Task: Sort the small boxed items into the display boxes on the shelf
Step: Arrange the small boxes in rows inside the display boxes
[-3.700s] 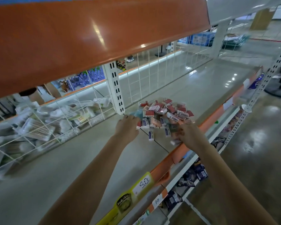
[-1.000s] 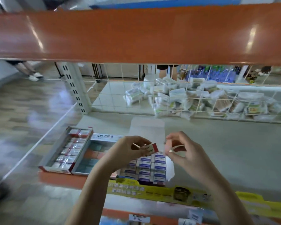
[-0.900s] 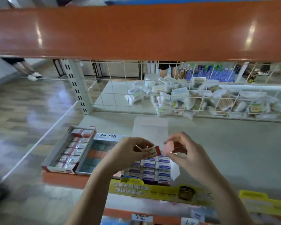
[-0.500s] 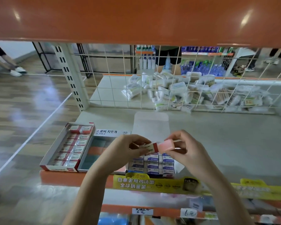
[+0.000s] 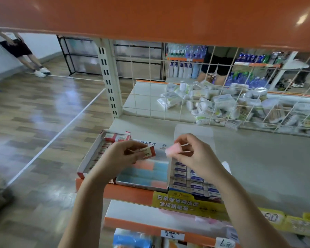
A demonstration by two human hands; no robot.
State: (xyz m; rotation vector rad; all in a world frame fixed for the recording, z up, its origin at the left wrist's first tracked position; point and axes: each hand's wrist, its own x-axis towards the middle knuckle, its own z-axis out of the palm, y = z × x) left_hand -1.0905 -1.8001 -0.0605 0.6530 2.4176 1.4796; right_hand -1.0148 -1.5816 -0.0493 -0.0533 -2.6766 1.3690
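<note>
Boxed items in hand, over the front shelf edge: left hand pinches a red-and-white box; right hand pinches a pink item. The two are apart, not touching. Step judged: matching each piece to a tray. Below: red tray left, pink-and-blue tray middle, blue-label tray right. Next move likely needs each lowered flat into its like-coloured tray. Raised tray flap stands just behind. Beyond, wire mesh and bagged goods.
</note>
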